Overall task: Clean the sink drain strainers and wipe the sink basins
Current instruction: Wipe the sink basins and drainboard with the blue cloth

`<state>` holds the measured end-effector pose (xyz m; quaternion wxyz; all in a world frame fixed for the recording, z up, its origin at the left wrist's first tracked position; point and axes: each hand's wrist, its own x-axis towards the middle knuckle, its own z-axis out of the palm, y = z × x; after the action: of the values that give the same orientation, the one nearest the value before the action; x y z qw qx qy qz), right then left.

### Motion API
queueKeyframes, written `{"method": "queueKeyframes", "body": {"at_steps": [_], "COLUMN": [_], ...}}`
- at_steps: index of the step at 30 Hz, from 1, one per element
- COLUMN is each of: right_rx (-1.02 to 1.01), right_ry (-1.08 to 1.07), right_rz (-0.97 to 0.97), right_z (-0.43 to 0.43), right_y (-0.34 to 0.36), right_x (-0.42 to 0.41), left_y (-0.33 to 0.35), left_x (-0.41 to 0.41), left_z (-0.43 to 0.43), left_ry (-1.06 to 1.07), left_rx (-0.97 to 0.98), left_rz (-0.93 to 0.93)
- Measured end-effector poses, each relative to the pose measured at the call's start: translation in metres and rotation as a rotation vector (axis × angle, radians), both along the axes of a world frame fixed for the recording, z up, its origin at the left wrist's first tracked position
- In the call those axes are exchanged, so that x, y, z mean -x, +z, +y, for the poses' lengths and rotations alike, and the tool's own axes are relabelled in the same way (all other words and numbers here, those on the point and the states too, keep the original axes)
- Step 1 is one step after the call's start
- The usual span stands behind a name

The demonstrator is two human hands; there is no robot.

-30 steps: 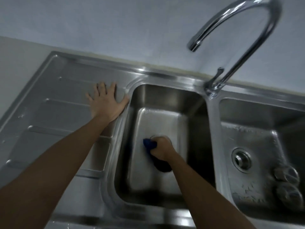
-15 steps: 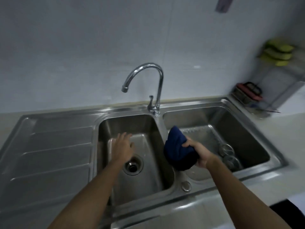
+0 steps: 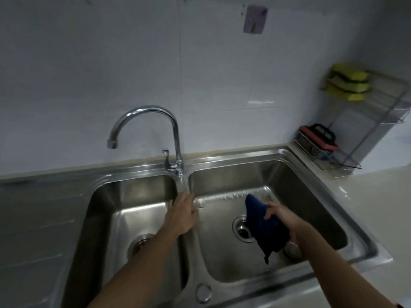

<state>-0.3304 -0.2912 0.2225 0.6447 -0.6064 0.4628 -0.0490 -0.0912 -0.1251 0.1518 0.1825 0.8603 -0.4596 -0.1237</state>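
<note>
Judging from how the sink lies, you are partway through, with the wiping of the right-hand stainless steel basin [image 3: 233, 174] yet to be done: a line of white suds and droplets [image 3: 226, 197] sits along the far edge of its floor, and its round drain opening [image 3: 242, 232] shows as a dark, uncovered hole. A round metal drain strainer [image 3: 293, 250] lies loose on that basin's floor, just beside your right wrist and partly hidden behind it, so it has yet to go back in. The left-hand stainless steel basin [image 3: 142, 187] shows no suds, though you cannot tell from this view whether it has been wiped, and your forearm covers part of its drain. Your right hand [image 3: 284, 221] hangs over the right basin with its fingers [image 3: 269, 213] curled round the dark blue cloth [image 3: 262, 230], gripping it near its top so that the rest droops in a bunch below the palm, over the near edge of the drain opening and apart from the basin floor. Your left hand [image 3: 181, 215] rests flat on the steel ridge between the basins [image 3: 190, 263], fingers straight and close together, holding nothing.
</note>
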Motion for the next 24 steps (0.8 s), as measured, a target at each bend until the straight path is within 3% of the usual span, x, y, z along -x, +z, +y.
{"method": "queueKeyframes", "body": {"at_steps": [5,8,13,17,20,24], "right_rx": [0.169,0.316,0.533,0.934,1.077,1.004], "right_ry": [0.387,0.701,1.142,1.433,1.402,1.021], "right_rz": [0.162,0.252,0.328,0.220,0.145,0.207], "right_z": [-0.036,-0.037,-0.019,0.004,0.009,-0.007], "right_y": [-0.068,-0.117,-0.186,-0.227,-0.246,-0.249], "right_x": [-0.013,-0.027,-0.044,-0.035,-0.050,-0.102], "left_y": [-0.022,-0.034,-0.048,-0.049,-0.049,-0.049], "left_x": [-0.009,-0.016,-0.015,-0.013,-0.013,-0.013], "left_z": [-0.057,-0.072,-0.078,-0.079,-0.080,-0.081], "left_ry": [0.225,0.256,0.326,0.344,0.347,0.372], "left_rx": [-0.101,-0.210,-0.196,-0.220,-0.239,-0.245], "left_rz": [-0.005,-0.109,-0.196,-0.249,-0.258,-0.232]}}
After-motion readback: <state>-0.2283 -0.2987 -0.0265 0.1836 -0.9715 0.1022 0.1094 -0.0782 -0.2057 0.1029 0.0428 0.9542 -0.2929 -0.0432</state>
